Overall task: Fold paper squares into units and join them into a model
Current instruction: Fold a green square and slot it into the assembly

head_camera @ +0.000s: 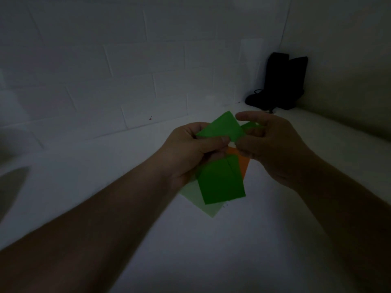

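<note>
Head view, dim light. Both hands raised above a white surface (211, 261), working one folded green paper unit (222, 129) between them.

L. hand (190, 151): thumb laid across the unit's lower edge, pinching it against the curled fingers (191, 129) behind; the paper's left corner sits in this grip.

R. hand (273, 149): fingers (251, 117) curled around the unit's right side, index arched over the top, thumb meeting the paper's lower right corner just beside the L. thumb. A small green flap (250, 124) shows betw. the R. fingers; whether it is part of the same unit or a second piece cannot be told.

Below the hands, lying on the surface: a second dark green folded piece (222, 182), creased near its top edge, resting over a pale green sheet (207, 206) whose corner pokes out toward the viewer, and an orange sheet (243, 166) showing at its right, partly hidden by the hands.

Background: white brick-pattern wall (105, 60); dark object w/ cord (279, 85) standing in the far right corner, too dark to identify.
</note>
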A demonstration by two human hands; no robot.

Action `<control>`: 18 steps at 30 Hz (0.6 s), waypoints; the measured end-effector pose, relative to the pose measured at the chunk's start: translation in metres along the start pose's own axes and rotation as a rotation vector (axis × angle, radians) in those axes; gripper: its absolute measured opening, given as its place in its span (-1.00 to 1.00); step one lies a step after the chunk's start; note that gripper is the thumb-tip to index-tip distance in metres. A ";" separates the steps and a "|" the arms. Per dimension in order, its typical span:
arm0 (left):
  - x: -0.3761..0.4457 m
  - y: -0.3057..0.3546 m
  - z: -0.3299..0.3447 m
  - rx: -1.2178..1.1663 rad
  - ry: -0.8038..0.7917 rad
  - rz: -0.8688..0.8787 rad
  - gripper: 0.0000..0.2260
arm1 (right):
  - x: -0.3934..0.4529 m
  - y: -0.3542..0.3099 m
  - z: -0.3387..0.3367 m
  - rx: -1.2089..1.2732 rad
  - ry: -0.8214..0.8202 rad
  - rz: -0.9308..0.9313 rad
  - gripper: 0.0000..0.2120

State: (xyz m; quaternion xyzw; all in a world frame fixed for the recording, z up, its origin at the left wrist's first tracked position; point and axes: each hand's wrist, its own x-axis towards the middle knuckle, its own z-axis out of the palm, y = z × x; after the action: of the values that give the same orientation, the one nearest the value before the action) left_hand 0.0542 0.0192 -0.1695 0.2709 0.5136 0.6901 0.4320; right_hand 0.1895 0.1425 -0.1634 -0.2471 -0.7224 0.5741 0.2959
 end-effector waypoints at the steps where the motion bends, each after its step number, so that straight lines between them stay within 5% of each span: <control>1: 0.001 0.001 0.000 0.006 0.022 0.007 -0.81 | 0.001 0.000 -0.001 -0.006 0.018 0.004 -0.46; 18: 0.006 -0.001 -0.010 0.214 0.059 0.097 -0.89 | -0.003 -0.002 0.001 -0.111 0.025 -0.010 -0.37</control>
State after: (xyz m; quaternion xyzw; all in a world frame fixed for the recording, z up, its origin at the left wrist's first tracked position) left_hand 0.0435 0.0202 -0.1740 0.3195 0.5830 0.6590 0.3517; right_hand 0.1909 0.1400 -0.1622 -0.2667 -0.7507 0.5284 0.2934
